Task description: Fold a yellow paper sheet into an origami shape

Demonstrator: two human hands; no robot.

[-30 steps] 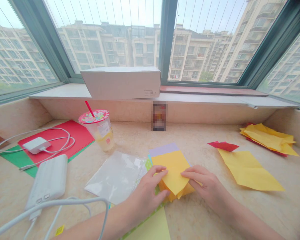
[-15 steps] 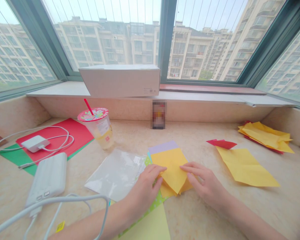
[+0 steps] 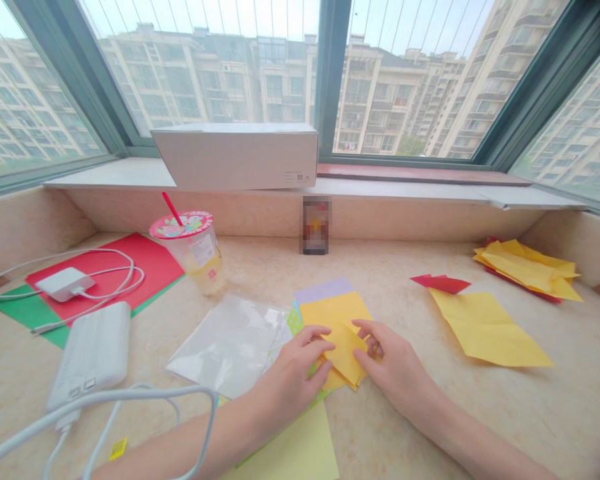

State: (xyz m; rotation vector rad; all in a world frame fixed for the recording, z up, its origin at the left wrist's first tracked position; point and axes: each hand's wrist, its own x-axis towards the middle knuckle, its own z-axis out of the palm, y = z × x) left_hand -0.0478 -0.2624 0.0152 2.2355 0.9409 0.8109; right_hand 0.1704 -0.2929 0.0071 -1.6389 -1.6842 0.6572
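Observation:
A folded piece of yellow paper (image 3: 346,353) lies tilted between my two hands, on top of a small stack of coloured sheets. My left hand (image 3: 304,363) holds its left edge, thumb below and fingertips above. At the right edge, my right hand (image 3: 393,363) has its fingers curled round the paper, with the thumb against it; some fingertips are hidden. Beneath it, a flat yellow sheet (image 3: 336,307) and a lilac sheet (image 3: 325,288) stick out at the back. A pale yellow-green sheet (image 3: 300,443) reaches toward me under my left forearm.
Left of the stack lie a clear plastic sleeve (image 3: 230,347), a lidded drink cup (image 3: 193,257) and a white power bank (image 3: 93,353) with cables. Red paper (image 3: 145,257) is behind these. On the right are a creased yellow sheet (image 3: 490,330), a red folded piece (image 3: 443,284) and a yellow paper pile (image 3: 527,267).
The yellow paper's shape between my hands has become narrower. My right hand has moved slightly left and its fingers have curled more. The view has shifted a little.

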